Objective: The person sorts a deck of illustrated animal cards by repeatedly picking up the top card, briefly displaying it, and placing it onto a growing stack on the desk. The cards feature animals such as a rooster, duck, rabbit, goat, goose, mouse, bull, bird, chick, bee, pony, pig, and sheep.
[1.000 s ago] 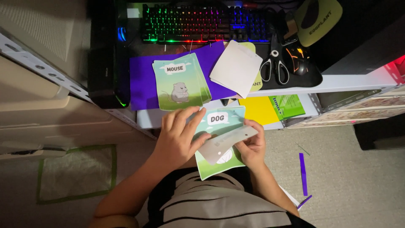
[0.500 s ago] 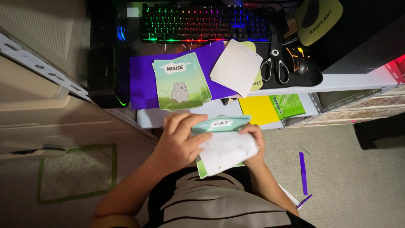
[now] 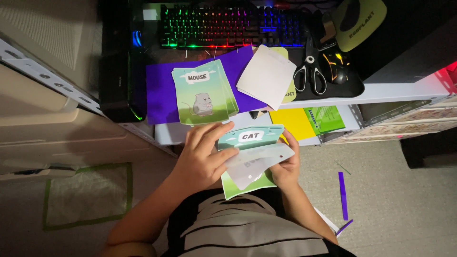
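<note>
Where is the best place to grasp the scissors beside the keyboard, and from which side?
Probably the white handle loops of the scissors: they point toward the person, near the desk edge, while the blades point away toward the keyboard. Come from above on the near side.

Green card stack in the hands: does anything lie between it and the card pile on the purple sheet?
Nothing visible. The green card stack sits in the left hand and right hand, with open space up to the card pile on the purple sheet.

We have a single head view, looking steeply down, close over both hands (image 3: 238, 157); the desk edge (image 3: 381, 90) lies just beyond them, the floor beside.
</note>
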